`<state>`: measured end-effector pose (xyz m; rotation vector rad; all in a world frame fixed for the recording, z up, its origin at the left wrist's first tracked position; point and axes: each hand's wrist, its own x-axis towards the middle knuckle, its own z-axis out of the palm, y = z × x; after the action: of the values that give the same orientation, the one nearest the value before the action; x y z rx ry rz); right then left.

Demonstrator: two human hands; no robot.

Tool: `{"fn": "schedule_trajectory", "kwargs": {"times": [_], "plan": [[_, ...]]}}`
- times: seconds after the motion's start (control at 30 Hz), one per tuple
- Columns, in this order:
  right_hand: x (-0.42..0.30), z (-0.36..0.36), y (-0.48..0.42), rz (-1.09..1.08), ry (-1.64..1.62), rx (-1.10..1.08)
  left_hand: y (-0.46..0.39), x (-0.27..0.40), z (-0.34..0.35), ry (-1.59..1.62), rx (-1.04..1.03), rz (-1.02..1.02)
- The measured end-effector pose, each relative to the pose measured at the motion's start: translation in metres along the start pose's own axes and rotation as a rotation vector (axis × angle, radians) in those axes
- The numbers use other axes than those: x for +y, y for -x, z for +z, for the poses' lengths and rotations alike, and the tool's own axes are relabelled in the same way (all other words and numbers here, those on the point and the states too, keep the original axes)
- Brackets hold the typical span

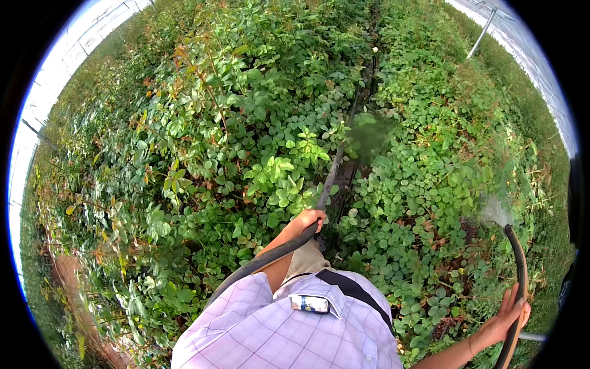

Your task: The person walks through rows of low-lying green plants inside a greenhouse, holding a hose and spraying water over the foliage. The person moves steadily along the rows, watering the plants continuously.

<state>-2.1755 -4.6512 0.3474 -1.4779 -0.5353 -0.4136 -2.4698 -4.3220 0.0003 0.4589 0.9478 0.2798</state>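
My left hand (pixel 315 219) is closed around a thick dark rubber hose (pixel 281 246) just in front of my body. One stretch of the hose runs forward over the narrow gap between the plant rows; the other passes back beside my left sleeve. At the lower right, my right hand (pixel 512 311) grips a curved hose end (pixel 521 267), its thumb and fingers around it. Water (pixel 497 210) sprays from the open tip above that hand onto green leafy plants (pixel 442 184). How the two hose stretches connect is out of view.
Dense leafy bushes (pixel 184 138) stand on both sides of a narrow dark path (pixel 345 180). A metal post (pixel 481 34) rises at the upper right. Bare brown soil (pixel 73 286) shows at the lower left. A small box (pixel 309 303) sits in my shirt pocket.
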Motion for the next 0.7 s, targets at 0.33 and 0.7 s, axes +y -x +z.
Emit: {"fn": "schedule_trajectory", "kwargs": {"times": [0.33,0.7], "plan": [[0.011,-0.032,0.006,0.035,0.125,0.082,-0.015,0.034,-0.002,-0.080,0.018,0.034],[0.025,-0.023,0.020,0.141,0.114,0.209,-0.076,0.050,-0.034,-0.120,-0.053,-0.098]]}}
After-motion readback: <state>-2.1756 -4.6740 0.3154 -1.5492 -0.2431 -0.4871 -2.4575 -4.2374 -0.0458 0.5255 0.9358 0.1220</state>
